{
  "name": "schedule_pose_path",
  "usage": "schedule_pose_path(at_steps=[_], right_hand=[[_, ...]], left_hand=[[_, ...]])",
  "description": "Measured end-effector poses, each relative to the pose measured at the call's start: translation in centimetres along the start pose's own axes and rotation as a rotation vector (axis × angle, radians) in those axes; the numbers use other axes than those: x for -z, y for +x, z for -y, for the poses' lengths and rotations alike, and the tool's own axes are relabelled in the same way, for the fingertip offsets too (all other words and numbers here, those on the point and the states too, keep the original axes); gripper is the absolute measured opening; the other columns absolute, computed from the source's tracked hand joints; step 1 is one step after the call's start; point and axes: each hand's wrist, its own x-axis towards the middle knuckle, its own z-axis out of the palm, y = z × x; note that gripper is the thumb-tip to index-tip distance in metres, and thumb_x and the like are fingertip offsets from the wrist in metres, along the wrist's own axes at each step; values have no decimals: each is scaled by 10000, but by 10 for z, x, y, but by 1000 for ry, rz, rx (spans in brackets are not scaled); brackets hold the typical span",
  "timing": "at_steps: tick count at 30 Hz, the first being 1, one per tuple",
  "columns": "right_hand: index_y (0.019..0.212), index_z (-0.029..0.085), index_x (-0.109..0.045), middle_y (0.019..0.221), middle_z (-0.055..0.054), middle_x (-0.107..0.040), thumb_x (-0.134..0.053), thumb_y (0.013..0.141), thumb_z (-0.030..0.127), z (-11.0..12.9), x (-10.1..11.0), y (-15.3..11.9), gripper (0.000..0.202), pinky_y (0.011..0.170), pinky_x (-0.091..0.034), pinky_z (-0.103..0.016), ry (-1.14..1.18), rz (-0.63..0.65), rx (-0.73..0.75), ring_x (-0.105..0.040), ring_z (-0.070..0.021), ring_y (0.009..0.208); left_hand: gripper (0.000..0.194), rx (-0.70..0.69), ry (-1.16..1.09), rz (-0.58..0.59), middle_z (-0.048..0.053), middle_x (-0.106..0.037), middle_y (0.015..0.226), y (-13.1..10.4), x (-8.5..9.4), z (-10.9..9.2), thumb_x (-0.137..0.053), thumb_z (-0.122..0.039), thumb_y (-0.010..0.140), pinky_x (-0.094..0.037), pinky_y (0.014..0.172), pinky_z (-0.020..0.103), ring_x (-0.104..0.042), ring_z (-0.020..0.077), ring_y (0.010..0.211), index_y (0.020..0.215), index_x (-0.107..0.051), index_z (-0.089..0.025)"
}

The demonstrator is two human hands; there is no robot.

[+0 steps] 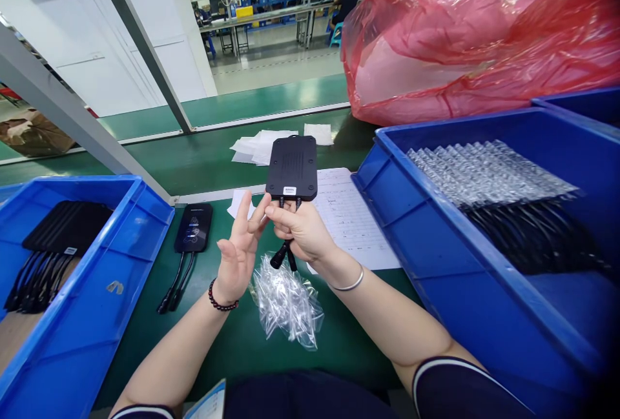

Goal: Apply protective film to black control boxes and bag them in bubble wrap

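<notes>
A flat black electronic device (292, 164) with a small white label is held up in front of me, its back face showing. My right hand (303, 228) grips its two short cables just below the case; their black connectors hang under the fingers. My left hand (241, 251) is beside it with fingers spread, the fingertips close to the device's lower left corner. Whether they touch it I cannot tell. Below the hands lies a heap of clear plastic bags (288, 306). A second black device (194, 228) rests face up on the green table (223, 354), cables toward me.
At left, a blue bin (140, 232) contains several black devices (68, 228). A larger blue bin (402, 212) at right holds bubble-wrapped units (494, 170). Behind are white slips (259, 146), a written sheet (361, 225) and a pink plastic bag (465, 57). A metal post (140, 38) rises at left.
</notes>
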Motion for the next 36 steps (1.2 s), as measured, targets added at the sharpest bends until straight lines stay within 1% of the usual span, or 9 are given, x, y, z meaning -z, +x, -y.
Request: schedule_pose_path(at_steps=[5,11,18,21,23,26,29,32,36], right_hand=[[653,146,-523,517,95,-340,-806,644,303,-3,-2,0,323,399,-130,-193,40,2,-7,-205,-8,432],[632,147,-555,509,90,-307,-805,660,313,2,0,0,301,400,-119,-206,31,13,18,-181,-21,447],[710,136,-645,648,34,-489,-834,645,325,7,4,1,276,400,-131,-214,-14,33,42,-251,-7,441],[695,129,-643,666,26,-505,-852,617,341,6,5,1,308,397,-137,-215,-41,24,28,-269,-7,442],[686,130,-625,689,17,-525,-853,612,356,5,4,1,329,394,-140,-214,-61,21,25,-279,-9,448],[691,134,-608,688,13,-535,-848,612,384,3,3,2,356,392,-149,-213,-112,30,28,-292,-18,459],[690,129,-607,634,27,-497,-831,629,429,0,4,3,379,396,-158,-218,-191,52,30,-277,-22,451],[701,128,-617,564,44,-451,-786,690,436,3,8,1,352,406,-181,-227,-328,96,46,-282,-33,438],[699,132,-609,585,27,-491,-753,734,351,17,16,-4,264,436,-225,-236,-487,218,7,-345,-56,479]], left_hand=[[794,-1,-19,-4,63,-298,1555,0,-2,1,-25,-718,893,-232,1181,450,-249,254,1443,1544,-95,-269],[727,16,-190,-84,24,-360,1529,3,-1,-1,-100,-712,909,-220,1180,459,-243,258,1444,1499,-282,-328],[736,209,-635,-160,78,-484,1441,13,11,-21,-116,-702,919,-351,1104,529,-340,301,1397,1386,-475,-260],[714,242,-665,-180,93,-545,1378,15,14,-25,-176,-709,916,-403,1073,517,-413,306,1351,1319,-547,-250],[596,258,-542,-224,96,-610,1286,14,16,-22,-322,-659,928,-468,1015,473,-509,285,1264,1261,-595,-247],[321,192,-112,-311,73,-671,1103,13,20,-13,-646,-413,864,-538,886,348,-619,218,1053,1123,-674,-227],[231,59,302,-299,61,-649,1047,14,28,-9,-698,-292,829,-533,832,281,-615,177,976,1045,-703,-211],[224,71,522,-176,63,-638,1064,13,42,-15,-653,-305,855,-525,798,274,-614,173,959,1055,-688,-211],[216,326,793,117,54,-649,1035,1,61,-17,-631,-347,841,-501,788,324,-616,190,904,1004,-692,-218]])
